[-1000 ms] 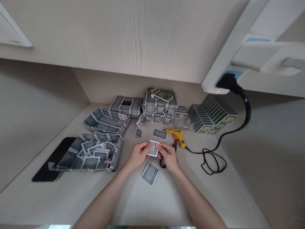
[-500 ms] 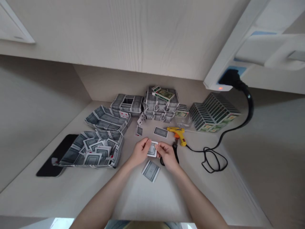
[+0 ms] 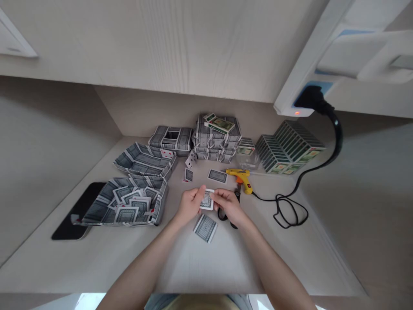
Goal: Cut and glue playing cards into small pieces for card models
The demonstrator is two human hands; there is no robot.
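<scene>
Between my two hands is a playing card (image 3: 207,200), its patterned back facing up. My left hand (image 3: 191,203) is closed on its left edge, thumb on top. On the right edge, the thumb and fingers of my right hand (image 3: 227,204) pinch the same card. Another patterned piece of card (image 3: 205,228) lies on the desk just below my hands. A pair of black scissors (image 3: 222,214) lies partly hidden under my right hand. Beyond my hands, a face-down card (image 3: 217,176) rests flat beside a yellow glue gun (image 3: 240,178).
At left, an open box made of cards (image 3: 97,206) holds loose cards and overlaps a black phone (image 3: 69,228). Card-built cases (image 3: 216,144) stand at the back. Stacked card packs (image 3: 287,148) stand at back right, near the glue gun's black cord (image 3: 290,215).
The view has shifted slightly. My right hand has turned a little, showing more of the scissors. Both hands keep hold of the card.
</scene>
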